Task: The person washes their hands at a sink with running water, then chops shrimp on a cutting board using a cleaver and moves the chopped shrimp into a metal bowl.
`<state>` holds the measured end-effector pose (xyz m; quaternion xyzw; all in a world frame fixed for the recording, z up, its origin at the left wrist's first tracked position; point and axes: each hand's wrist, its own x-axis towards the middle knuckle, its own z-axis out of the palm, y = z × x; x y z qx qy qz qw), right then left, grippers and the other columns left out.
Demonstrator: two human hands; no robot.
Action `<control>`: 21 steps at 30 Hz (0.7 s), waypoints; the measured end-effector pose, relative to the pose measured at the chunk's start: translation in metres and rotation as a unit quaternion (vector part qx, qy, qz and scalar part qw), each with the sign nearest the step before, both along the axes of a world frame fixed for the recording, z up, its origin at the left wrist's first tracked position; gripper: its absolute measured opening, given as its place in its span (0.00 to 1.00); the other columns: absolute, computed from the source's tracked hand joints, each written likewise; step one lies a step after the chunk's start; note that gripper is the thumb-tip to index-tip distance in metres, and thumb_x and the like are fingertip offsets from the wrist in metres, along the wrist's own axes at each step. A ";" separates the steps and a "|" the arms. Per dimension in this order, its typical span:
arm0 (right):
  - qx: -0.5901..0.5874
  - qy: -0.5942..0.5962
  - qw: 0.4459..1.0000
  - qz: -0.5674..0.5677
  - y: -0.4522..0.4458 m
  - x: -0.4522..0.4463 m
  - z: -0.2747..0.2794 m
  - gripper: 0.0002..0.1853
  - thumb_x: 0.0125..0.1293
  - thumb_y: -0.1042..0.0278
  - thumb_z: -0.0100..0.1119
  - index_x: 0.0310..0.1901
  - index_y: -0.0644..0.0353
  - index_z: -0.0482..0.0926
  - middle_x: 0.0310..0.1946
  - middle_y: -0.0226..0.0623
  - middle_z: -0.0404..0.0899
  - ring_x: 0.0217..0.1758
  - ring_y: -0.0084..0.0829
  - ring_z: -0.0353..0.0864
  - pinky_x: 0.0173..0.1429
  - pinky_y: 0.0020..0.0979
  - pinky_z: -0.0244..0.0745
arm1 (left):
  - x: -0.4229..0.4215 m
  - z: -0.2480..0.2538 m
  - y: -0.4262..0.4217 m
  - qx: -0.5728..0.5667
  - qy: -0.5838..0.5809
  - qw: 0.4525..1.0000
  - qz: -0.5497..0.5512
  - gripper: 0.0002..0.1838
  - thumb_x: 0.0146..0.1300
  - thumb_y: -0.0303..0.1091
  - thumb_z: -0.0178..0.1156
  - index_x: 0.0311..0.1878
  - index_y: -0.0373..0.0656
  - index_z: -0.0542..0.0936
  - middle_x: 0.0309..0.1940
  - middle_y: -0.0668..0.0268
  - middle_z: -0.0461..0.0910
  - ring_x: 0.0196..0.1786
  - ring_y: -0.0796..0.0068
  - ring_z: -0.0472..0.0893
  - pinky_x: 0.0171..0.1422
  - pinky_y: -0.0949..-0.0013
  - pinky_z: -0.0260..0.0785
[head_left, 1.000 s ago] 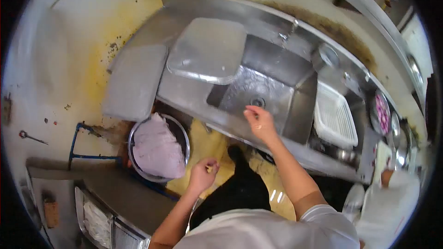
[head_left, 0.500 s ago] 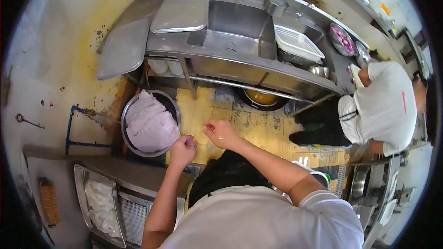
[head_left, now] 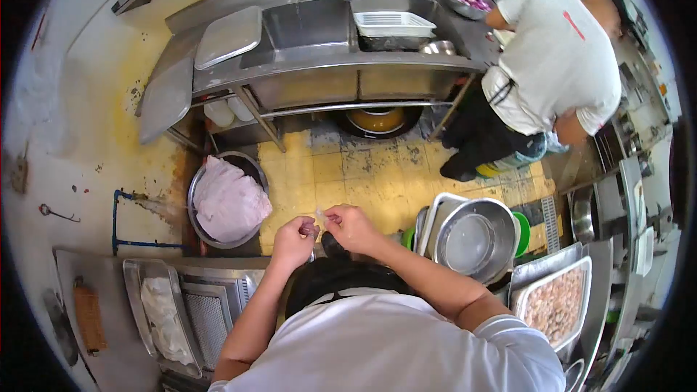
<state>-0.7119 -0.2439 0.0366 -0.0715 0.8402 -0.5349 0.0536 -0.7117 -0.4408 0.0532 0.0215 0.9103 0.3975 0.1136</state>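
Note:
My left hand (head_left: 294, 241) and my right hand (head_left: 350, 228) are close together in front of my body, above the tiled floor. The fingers of both are curled in a pinch. A small whitish, translucent scrap (head_left: 319, 215) shows at the fingertips of my right hand; its kind is unclear. Whether my left fingers hold anything is hidden. To the left of my hands, a large pale pink mass (head_left: 229, 199), perhaps meat or dough, fills much of a round metal basin (head_left: 260, 167) on the floor. Neither hand touches it.
A steel sink counter (head_left: 290, 69) runs along the far side, bearing a white rack (head_left: 394, 24) and a bowl of purple pieces (head_left: 465, 0). A co-worker (head_left: 563, 58) stands there at right. Near my right arm are metal pots (head_left: 475, 239) and a tray of pinkish pieces (head_left: 555, 297).
My view has turned rightward, bringing the pots and the tray of pieces into sight. My hands have come nearer each other. The co-worker's arm has shifted.

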 end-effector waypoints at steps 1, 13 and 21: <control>-0.003 -0.006 1.000 -0.013 0.007 0.017 0.007 0.16 0.69 0.65 0.65 0.50 0.70 0.88 0.46 0.60 0.89 0.51 0.56 0.90 0.58 0.48 0.84 | 0.011 -0.001 0.007 0.003 0.002 1.000 -0.013 0.12 0.68 0.31 0.70 0.52 0.36 0.88 0.40 0.55 0.92 0.43 0.65 0.91 0.53 0.62 0.83; 0.041 -0.057 0.987 -0.142 0.032 0.160 0.042 0.11 0.67 0.67 0.69 0.46 0.63 0.90 0.38 0.54 0.89 0.44 0.55 0.91 0.52 0.48 0.85 | 0.114 -0.005 0.027 0.054 0.019 0.992 -0.110 0.14 0.66 0.33 0.71 0.52 0.36 0.88 0.41 0.52 0.91 0.44 0.60 0.92 0.53 0.60 0.83; 0.067 -0.019 0.977 -0.201 -0.020 0.250 0.032 0.08 0.67 0.71 0.67 0.43 0.65 0.89 0.37 0.53 0.90 0.42 0.52 0.92 0.49 0.47 0.86 | 0.182 -0.014 -0.014 0.114 -0.037 0.980 -0.161 0.18 0.63 0.21 0.63 0.57 0.34 0.86 0.46 0.55 0.92 0.48 0.66 0.91 0.56 0.64 0.83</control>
